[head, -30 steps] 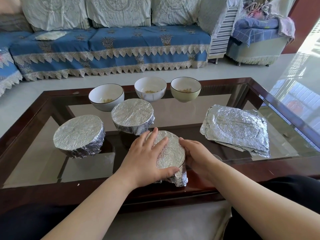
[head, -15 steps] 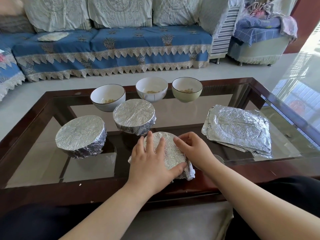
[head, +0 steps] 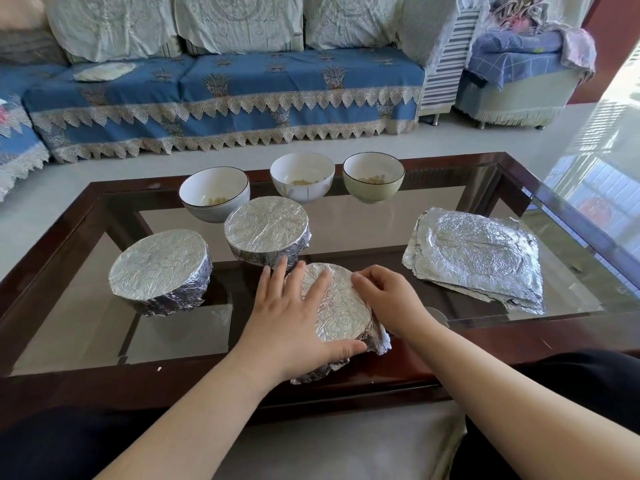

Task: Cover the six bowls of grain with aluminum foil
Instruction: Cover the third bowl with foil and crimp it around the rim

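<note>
Head view: we're at the near edge of the glass worktop [head: 381, 233], largest first. Foil stack [head: 474, 258] lies at the right edge, well apart from the left hand, near the right hand. Two finished foil-covered bowls: one [head: 160, 268] toward the left edge, one [head: 266, 230] mid-worktop. Three uncovered bowls along the far edge: left bowl [head: 214, 192], middle bowl [head: 302, 176], right bowl [head: 373, 176], each with a little grain showing.

Bowl in work [head: 341, 306] sits at the near edge, directly under our hands. Left hand [head: 294, 320] lies flat on its foil top, fingers straight and spread, thumb pressing the near rim. Right hand [head: 388, 299] is at the bowl's right side, fingers curled; they look to be pinching or tucking foil at the rim, but we can't tell for sure. Loose foil flap [head: 379, 341] sticks out at the near-right side of the bowl, just below the right hand.

Our read: third wrap nearly done; that flap needs folding down, and the right hand is nearer. Next sheet also lies on the right.
</note>
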Demonstrator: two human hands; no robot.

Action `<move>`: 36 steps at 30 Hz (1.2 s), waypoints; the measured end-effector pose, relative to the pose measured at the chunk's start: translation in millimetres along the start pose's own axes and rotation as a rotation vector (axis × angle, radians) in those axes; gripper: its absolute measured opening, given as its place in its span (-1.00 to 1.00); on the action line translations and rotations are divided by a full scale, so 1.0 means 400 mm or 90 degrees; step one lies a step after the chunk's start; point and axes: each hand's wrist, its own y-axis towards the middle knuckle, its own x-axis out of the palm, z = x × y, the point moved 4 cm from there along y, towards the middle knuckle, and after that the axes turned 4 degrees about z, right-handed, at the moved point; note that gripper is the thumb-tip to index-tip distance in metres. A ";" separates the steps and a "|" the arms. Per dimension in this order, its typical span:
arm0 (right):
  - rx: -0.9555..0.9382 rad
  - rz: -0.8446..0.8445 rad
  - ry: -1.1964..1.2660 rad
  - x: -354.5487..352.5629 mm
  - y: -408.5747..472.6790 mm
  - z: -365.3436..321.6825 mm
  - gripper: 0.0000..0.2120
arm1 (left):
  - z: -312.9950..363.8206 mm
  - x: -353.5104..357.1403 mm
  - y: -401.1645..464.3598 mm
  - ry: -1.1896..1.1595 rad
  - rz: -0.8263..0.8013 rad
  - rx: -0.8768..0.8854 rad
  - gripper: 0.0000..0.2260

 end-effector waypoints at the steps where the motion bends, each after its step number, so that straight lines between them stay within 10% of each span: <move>1: 0.004 -0.004 0.007 0.001 -0.003 0.003 -0.75 | 0.001 0.000 -0.001 -0.012 0.014 0.001 0.07; 22: 0.143 0.008 0.309 0.035 -0.014 0.032 -0.85 | -0.011 0.015 0.000 -0.089 0.057 0.012 0.13; 36: 0.054 0.119 0.078 -0.005 -0.014 0.021 -0.79 | -0.009 0.013 -0.001 -0.091 0.059 0.006 0.04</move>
